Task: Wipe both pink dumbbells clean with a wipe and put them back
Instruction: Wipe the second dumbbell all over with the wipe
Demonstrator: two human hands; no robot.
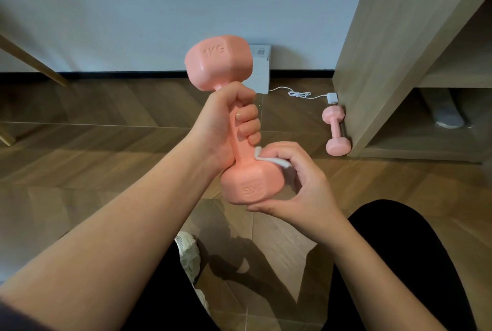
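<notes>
Above the wooden floor (93, 170), a pink dumbbell (234, 123) was held nearly upright, tilted a little, by the left hand (226, 128), whose fingers (249, 123) were closed around the handle. A white wipe (271, 159) was pressed on the lower head by the right hand (300, 184), the fingers curled over the wipe and the thumb placed under the head. The second pink dumbbell (336, 129) was seen lying on the floor, just beside the wooden cabinet (394, 51).
</notes>
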